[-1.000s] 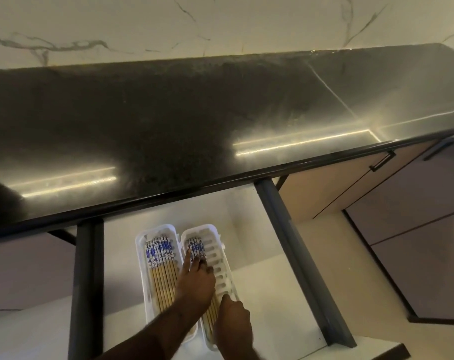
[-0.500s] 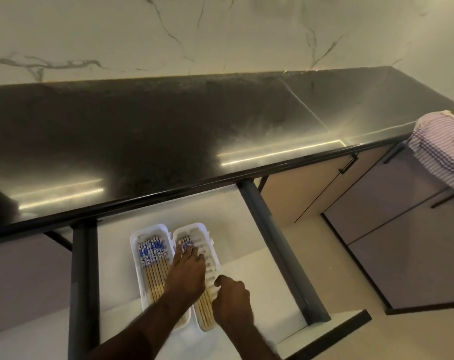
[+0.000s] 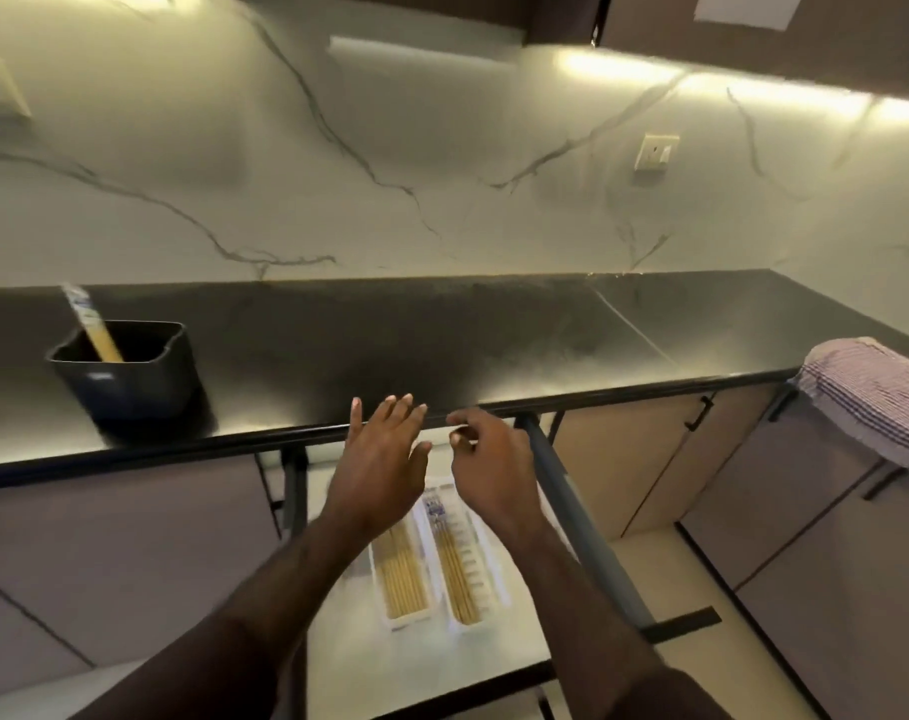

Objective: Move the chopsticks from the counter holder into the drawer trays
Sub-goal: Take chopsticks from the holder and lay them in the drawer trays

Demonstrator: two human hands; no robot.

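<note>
A dark holder stands on the black counter at the left, with a few bamboo chopsticks leaning out of it. In the open drawer lie two white trays side by side. The left tray is packed with several chopsticks; the right tray holds a few with blue-patterned tops. My left hand hovers above the drawer near the counter edge, fingers spread and holding nothing. My right hand is beside it, fingers loosely curled and apart, with nothing in them.
The black counter runs under a marble backsplash with a wall socket. A striped cloth hangs over the counter edge at the right. Closed cabinet doors with black handles flank the drawer.
Both hands have lifted off the trays and risen toward the counter edge. The view has tilted up, bringing the holder and backsplash into sight.
</note>
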